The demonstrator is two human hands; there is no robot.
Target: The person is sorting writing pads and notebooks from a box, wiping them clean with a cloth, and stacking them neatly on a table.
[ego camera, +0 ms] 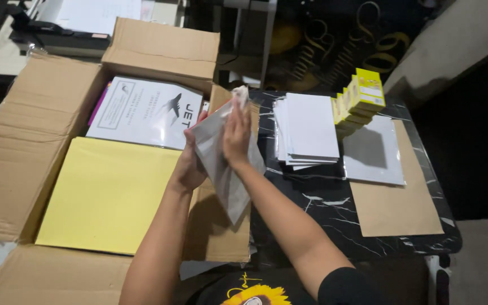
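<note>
Two hands meet at frame centre over the edge of an open carton (24,147). Left hand (190,164) sits behind a clear plastic sleeve (221,164), fingers curled up under it from the back. Right hand (236,133) lies flat on the sleeve's front, fingers straight and pointing to 12 o'clock, palm pressed down. Sleeve is pinched between the two hands; its lower end hangs loose toward 5 o'clock, its top crumpled above the fingertips. Cannot tell whether anything is inside it.

At 9 o'clock of the hands, inside the carton: yellow sheet (105,195) lying flat. At 11 o'clock, also in the carton: white printed pack (142,110), a purple edge showing at its left side.

At 3 o'clock, on a black marble table (312,214): white stack (309,127), slightly fanned. Just beyond it, at 2 o'clock: row of yellow boxes (360,101), standing on edge, leaning. Beside the stack to the right: grey sheet (374,152) resting on a brown envelope (396,206), which runs toward 4 o'clock.

Dark, dim room beyond the table.
</note>
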